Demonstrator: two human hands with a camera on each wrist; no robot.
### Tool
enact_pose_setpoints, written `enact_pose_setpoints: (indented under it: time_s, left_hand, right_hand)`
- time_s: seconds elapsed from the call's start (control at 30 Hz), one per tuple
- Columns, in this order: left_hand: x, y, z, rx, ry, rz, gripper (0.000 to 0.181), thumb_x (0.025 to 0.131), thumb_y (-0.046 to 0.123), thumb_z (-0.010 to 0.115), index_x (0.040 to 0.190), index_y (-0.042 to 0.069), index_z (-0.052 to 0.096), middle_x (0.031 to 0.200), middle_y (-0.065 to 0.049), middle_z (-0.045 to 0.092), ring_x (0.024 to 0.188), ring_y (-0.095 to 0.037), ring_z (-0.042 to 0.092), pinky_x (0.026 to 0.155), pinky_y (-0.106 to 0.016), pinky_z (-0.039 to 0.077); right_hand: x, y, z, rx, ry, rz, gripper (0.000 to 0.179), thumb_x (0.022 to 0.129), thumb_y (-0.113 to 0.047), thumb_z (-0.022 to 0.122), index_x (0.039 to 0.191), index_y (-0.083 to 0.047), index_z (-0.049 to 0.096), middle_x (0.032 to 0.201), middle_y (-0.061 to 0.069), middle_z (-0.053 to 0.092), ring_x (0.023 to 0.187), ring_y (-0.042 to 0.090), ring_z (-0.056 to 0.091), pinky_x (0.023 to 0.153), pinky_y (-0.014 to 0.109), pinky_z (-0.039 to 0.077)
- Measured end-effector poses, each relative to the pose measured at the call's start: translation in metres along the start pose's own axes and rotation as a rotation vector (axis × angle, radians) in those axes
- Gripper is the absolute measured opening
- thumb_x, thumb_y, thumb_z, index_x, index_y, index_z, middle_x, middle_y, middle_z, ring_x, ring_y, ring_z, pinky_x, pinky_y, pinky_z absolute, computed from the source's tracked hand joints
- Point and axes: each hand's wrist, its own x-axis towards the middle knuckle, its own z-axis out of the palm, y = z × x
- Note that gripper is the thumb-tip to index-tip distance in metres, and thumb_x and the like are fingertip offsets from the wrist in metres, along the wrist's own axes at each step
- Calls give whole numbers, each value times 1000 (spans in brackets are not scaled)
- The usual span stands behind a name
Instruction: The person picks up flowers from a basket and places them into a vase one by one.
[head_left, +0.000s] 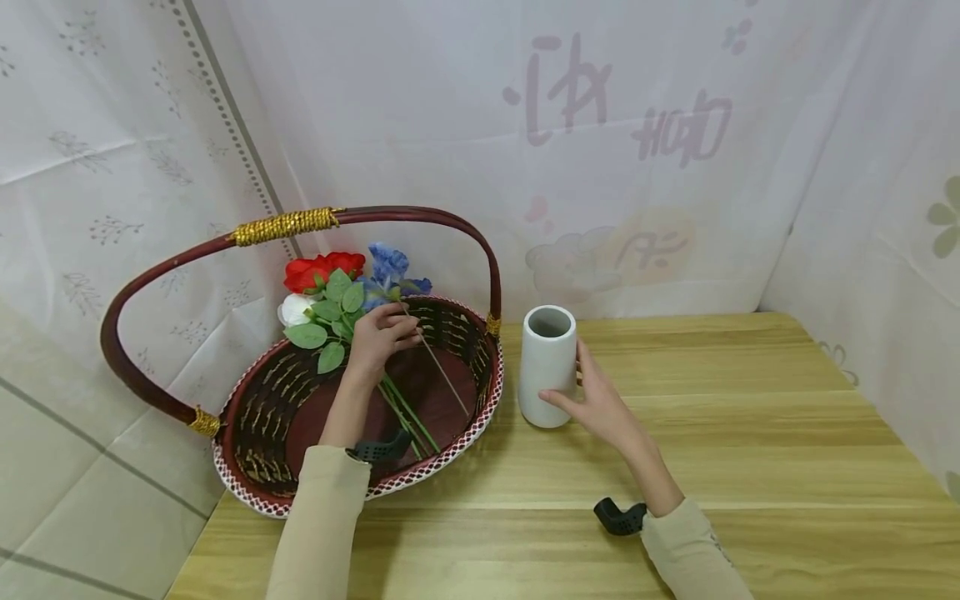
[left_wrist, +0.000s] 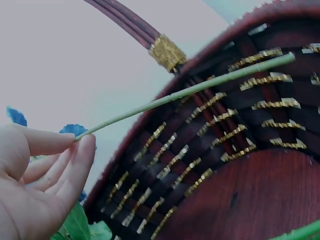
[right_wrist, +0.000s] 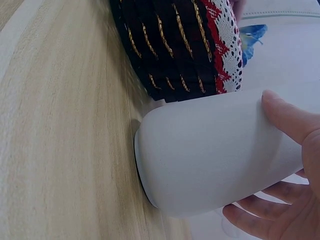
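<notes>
Over the wicker basket, my left hand (head_left: 381, 340) pinches the thin green stem (left_wrist: 185, 92) of a blue artificial flower (head_left: 388, 271) between thumb and fingers. The bloom is up at the hand and the stem slants down to the right. Red flowers (head_left: 322, 271) and a white flower (head_left: 297, 310) with green leaves lie in the basket, their stems leaning over its floor. On the table, a white vase (head_left: 545, 379) stands upright to the right of the basket. My right hand (head_left: 597, 400) grips its right side, the thumb across the front and the fingers behind.
The dark red basket (head_left: 431, 468) has a lace-trimmed rim and a tall arched handle (head_left: 420, 214) with gold wrapping. It stands on the left of the wooden table (head_left: 712, 417). Printed white cloth (head_left: 420, 108) hangs behind and at both sides.
</notes>
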Motion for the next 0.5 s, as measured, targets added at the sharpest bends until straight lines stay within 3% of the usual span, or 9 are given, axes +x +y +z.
enact_pose_setpoints:
  time_s: [0.1, 0.33, 0.5]
  left_hand:
    - [-3, 3, 0, -44, 0, -22, 53, 100, 4, 62, 149, -5, 41, 113, -15, 65, 82, -12, 70, 87, -33, 59]
    - [-9, 12, 3, -136, -22, -37, 53, 101, 3, 62, 149, -4, 41, 102, -3, 67, 87, -16, 71, 88, -32, 59]
    - [-14, 14, 7, -175, -28, -42, 52, 100, 4, 63, 148, -3, 43, 103, -3, 67, 88, -17, 70, 87, -30, 59]
  right_hand:
    - [0, 1, 1, 1, -2, -4, 104, 89, -40, 79, 163, -23, 9, 160, 17, 31, 140, 41, 40, 107, 62, 41]
    - [1, 3, 2, 3, 3, -1, 103, 88, -41, 79, 163, -25, 10, 160, 15, 31, 140, 39, 40, 107, 62, 41]
    - [0, 4, 2, 2, 6, -3, 103, 88, -41, 79, 163, -25, 9, 160, 15, 31, 140, 39, 39, 107, 62, 41]
